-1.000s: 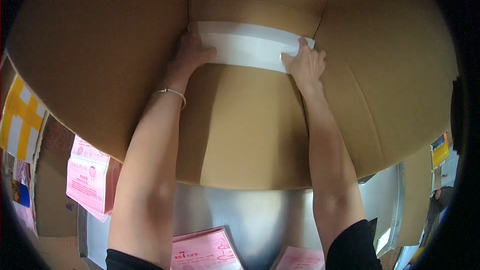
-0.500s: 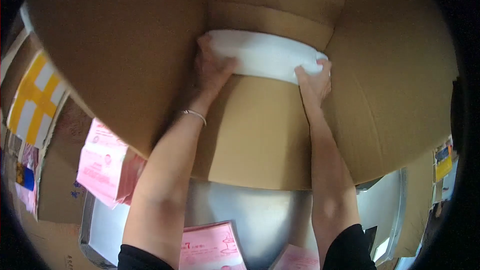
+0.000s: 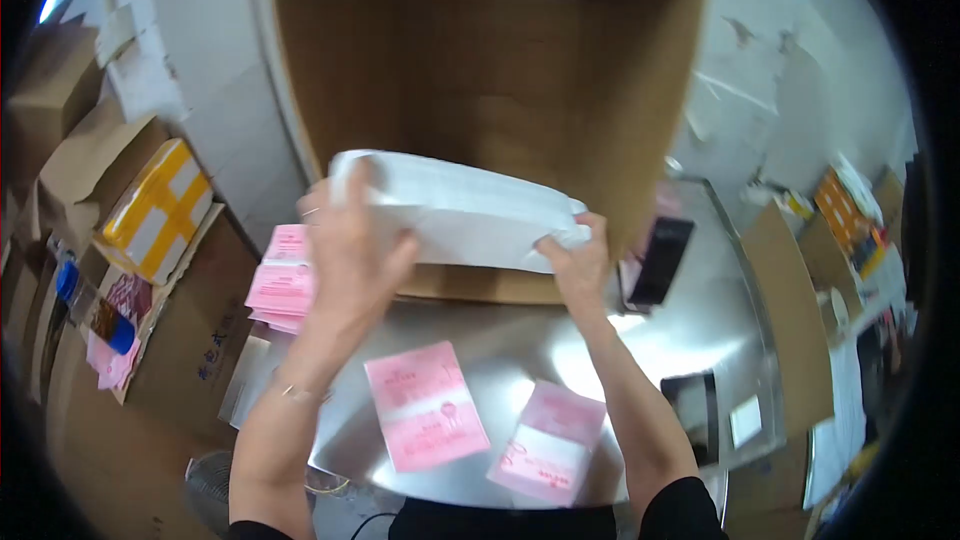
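A long white bundle [image 3: 460, 210], apparently a stack of thin sheets or bags, is held level between both hands at the mouth of a big cardboard box [image 3: 500, 285] lying open toward me. My left hand [image 3: 350, 250] grips its left end, thumb on the near side and fingers over the top, slightly blurred. Around the right end, my right hand [image 3: 582, 265] is closed, thumb in front. Just below lie a pink printed packet [image 3: 425, 405] and a second pink-and-white packet [image 3: 548, 445] on a shiny metal table [image 3: 500, 340].
A stack of pink packets [image 3: 282, 280] stands left of the box. On the right are a dark upright object [image 3: 662, 262] and a black flat frame [image 3: 692, 415]. A yellow-and-white taped parcel [image 3: 160, 210] and a blue-capped bottle [image 3: 95, 308] sit on cartons at far left.
Both hands and the white bundle have come back from deep inside the box to its mouth. My view has drawn back too, showing more of the table and walls.
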